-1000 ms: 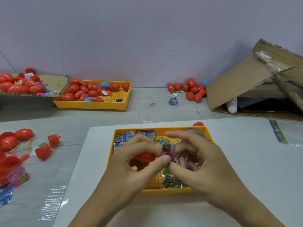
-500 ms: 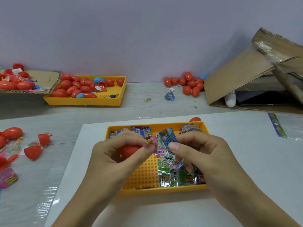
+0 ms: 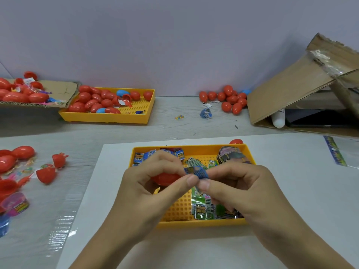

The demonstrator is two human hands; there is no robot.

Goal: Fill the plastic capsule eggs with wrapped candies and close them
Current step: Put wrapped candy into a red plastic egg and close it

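We see a red capsule egg point(image 3: 165, 179), a blue printed candy wrapper point(image 3: 198, 172), an orange-yellow studded tray point(image 3: 194, 223), green wrappers point(image 3: 206, 208) inside, on a white sheet point(image 3: 291, 191)

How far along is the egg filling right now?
Done: closed red eggs lie in the far yellow tray. In hand: left hand holds a red egg; both it and right hand pinch a blue wrapped candy. Left: candies in the near tray, open halves at left.
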